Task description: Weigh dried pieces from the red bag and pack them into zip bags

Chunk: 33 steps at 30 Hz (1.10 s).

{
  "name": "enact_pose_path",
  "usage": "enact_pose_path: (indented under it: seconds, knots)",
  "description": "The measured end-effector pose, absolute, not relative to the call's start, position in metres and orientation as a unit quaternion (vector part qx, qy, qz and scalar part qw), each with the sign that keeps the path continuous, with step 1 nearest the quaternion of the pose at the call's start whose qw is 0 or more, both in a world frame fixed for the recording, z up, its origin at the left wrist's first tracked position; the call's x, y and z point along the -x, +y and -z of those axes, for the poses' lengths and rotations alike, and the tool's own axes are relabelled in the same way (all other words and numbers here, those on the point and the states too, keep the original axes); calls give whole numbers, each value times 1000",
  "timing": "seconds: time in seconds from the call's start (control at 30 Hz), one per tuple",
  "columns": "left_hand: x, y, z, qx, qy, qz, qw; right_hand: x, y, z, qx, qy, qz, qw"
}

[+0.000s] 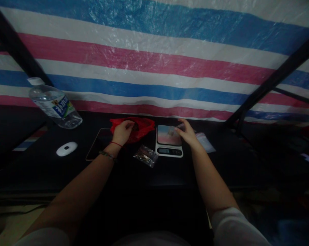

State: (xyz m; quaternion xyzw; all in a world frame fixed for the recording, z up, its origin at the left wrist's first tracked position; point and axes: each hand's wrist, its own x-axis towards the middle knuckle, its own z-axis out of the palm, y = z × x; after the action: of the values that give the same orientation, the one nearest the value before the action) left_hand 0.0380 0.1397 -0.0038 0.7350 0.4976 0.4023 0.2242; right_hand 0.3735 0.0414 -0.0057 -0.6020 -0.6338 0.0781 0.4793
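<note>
My left hand (123,132) reaches into a red plastic bag (141,128) lying on the dark table (149,171), its fingers curled inside the opening. My right hand (186,131) rests at the right side of a small digital scale (169,140) and pinches a small clear bag (172,130) over the scale's plate. A filled small clear bag (145,155) with brownish contents lies on the table in front of the red bag, left of the scale.
A tilted water bottle (54,106) stands at the back left, with a white oval device (66,149) in front of it. A dark tablet (99,147) lies left of my left wrist. Flat clear bags (205,141) lie right of the scale. A striped tarp (154,61) hangs behind.
</note>
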Motion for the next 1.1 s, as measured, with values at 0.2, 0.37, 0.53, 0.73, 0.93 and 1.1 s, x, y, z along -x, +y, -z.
enact_pose_path:
  seconds: [0.2,0.37,0.53,0.73,0.93,1.1]
  knots:
    - [-39,136,3,-759,496,-381,183,-375,40,1,573,-484,46,660]
    - [-39,134,1,-772,495,-370,150,-375,42,4,585,-461,85,662]
    - [-37,139,4,-787,505,-331,130,-379,43,7,578,-446,108,674]
    - [-39,136,0,-808,483,-314,122,-380,43,6,585,-440,100,674]
    - [-47,102,-26,-892,277,-322,157,-378,42,4,579,-436,75,685]
    - [-53,82,-33,-958,102,-104,248,-380,43,5,553,-426,73,712]
